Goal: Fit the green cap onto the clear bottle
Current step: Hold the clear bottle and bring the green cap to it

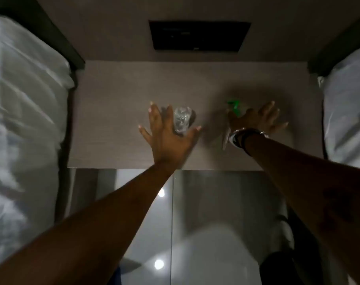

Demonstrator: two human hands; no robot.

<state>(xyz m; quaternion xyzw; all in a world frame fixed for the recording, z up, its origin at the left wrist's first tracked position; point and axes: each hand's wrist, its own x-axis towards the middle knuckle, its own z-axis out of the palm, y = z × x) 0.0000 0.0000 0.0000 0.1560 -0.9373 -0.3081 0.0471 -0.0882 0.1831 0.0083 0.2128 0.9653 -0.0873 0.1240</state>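
Note:
The clear bottle (182,119) stands on a small grey-brown table (117,112), seen from above. My left hand (168,136) hovers over it with fingers spread, covering its lower left side and holding nothing. The green cap (234,105), a spray-type top, lies on the table to the right, with a pale tube (226,138) trailing toward me. My right hand (257,120) is spread open just over the cap, hiding part of it; a bracelet sits at that wrist. Whether either hand touches its object is unclear.
Beds with white bedding flank the table: one at left (24,120), one at right (347,112). A dark rectangular panel (198,36) is set in the wall behind. The table's front edge (134,167) drops to a glossy tiled floor (206,212).

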